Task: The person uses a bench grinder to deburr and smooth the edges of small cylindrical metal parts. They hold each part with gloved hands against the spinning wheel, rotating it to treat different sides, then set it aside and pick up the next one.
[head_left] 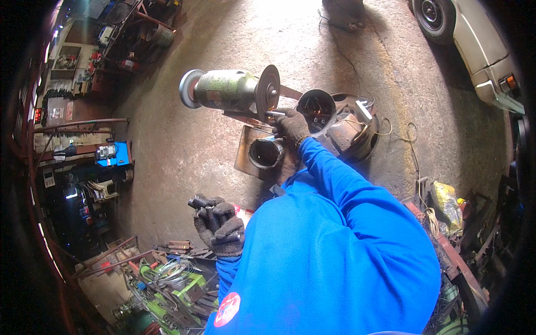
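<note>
Grey-gloved right fingers pinching one metal rod, left fingers curled round several dark pieces, one grinder, two wheels

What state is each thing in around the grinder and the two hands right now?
Left hand: gloved, curled around short dark cylinders.
Right hand: gloved, closed on a short metal rod.
Short metal rod: held at the dark wheel; contact unclear.
Bench grinder: both wheels exposed; running or stopped, cannot tell.
Round metal can: open-topped, small parts inside.
</note>
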The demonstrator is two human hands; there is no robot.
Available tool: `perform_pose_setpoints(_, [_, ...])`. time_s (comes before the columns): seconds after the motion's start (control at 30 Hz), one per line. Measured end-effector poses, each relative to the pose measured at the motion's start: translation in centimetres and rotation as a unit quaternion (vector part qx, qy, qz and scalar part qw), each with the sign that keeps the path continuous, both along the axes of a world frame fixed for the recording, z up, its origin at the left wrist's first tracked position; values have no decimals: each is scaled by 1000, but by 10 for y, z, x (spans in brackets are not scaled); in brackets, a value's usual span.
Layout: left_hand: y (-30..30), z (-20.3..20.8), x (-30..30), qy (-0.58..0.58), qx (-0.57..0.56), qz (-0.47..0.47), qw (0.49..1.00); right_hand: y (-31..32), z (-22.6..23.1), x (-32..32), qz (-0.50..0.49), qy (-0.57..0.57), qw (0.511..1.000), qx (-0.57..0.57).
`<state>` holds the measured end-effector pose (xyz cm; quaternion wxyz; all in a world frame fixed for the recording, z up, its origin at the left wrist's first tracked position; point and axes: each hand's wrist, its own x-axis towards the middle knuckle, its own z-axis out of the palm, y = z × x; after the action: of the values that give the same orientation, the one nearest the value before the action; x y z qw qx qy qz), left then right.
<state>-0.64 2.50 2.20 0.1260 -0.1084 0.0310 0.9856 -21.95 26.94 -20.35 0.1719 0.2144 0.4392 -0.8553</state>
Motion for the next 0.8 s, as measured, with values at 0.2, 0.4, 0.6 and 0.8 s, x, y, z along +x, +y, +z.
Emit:
perform_pose_setpoints(0.2, [5, 7, -2, -4, 33, -58, 998, -1, 5, 2, -8, 13, 1000, -1])
perform_pose_setpoints(0.4, [10, 8, -4, -5, -2, 29, 1000, -3, 5, 1, -15, 31, 999, 24])
perform_pose_setpoints(0.6, [5, 2, -2, 18, -6, 22, 1000, -2, -2, 0, -12, 31, 999, 10])
perform_pose_setpoints(0.8, [21, 17, -6, -33, -37, 67, 996, 4, 5, 2, 13, 6, 1000, 15])
